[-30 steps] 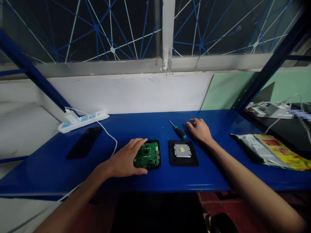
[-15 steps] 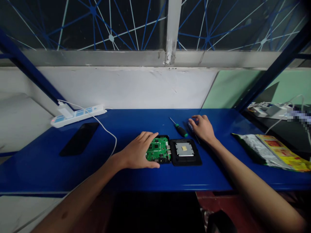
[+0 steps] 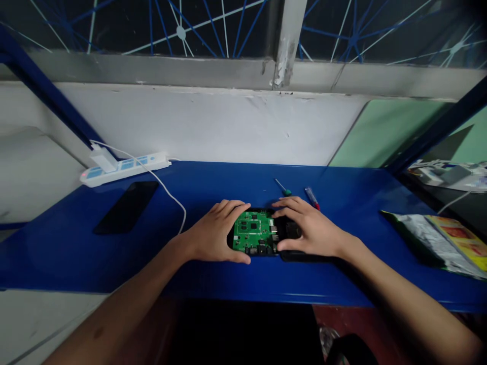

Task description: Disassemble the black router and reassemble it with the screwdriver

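Observation:
A green circuit board [image 3: 253,230] sits in an open black case on the blue table. My left hand [image 3: 213,230] wraps around the case's left side, thumb along the near edge and fingers at the far edge. My right hand [image 3: 310,228] spans the right end of the case, its thumb near the front corner and fingertips near the back corner. Beneath that hand lies the black cover [image 3: 304,257], mostly hidden. Beyond it are a green-handled screwdriver [image 3: 287,192], partly covered by the fingers, and a slim tool with a clear and red handle [image 3: 312,197].
To the left lie a black phone [image 3: 127,208], a white power strip [image 3: 133,167] with a plugged-in charger, and a white cable [image 3: 171,197]. A shiny foil packet [image 3: 429,243] lies at right. A wall [image 3: 220,126] rises behind the table.
My right hand has let go of the slim clear-handled tool and moved left and nearer, onto the right end of the case. My left hand stays on the case. The view has shifted slightly.

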Tool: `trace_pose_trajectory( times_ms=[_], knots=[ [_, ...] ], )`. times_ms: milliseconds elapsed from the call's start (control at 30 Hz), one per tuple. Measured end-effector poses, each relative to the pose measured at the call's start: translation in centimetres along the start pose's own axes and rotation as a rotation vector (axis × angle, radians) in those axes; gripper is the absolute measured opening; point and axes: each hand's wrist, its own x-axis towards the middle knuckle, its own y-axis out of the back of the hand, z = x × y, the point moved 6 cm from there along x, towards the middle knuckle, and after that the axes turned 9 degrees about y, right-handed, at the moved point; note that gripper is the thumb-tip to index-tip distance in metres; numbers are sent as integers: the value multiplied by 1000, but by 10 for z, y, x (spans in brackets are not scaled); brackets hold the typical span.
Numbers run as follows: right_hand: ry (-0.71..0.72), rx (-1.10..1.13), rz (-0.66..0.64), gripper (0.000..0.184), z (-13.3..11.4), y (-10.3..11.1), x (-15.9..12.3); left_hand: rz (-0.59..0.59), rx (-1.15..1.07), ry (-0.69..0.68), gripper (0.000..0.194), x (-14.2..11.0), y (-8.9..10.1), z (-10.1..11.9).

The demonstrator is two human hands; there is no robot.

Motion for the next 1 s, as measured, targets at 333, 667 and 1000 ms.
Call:
trace_pose_trajectory(
  times_ms=[333,667,1000],
  knots=[
    [-24,39,-100,73,-5,-7,-1,5,39,34,117,3,0,2],
    [-56,154,-105,63,-5,-9,0,16,49,19,119,3,-3,-1],
    [-46,207,-63,63,-6,-7,2,61,27,-11,116,2,1,2]
  ],
)
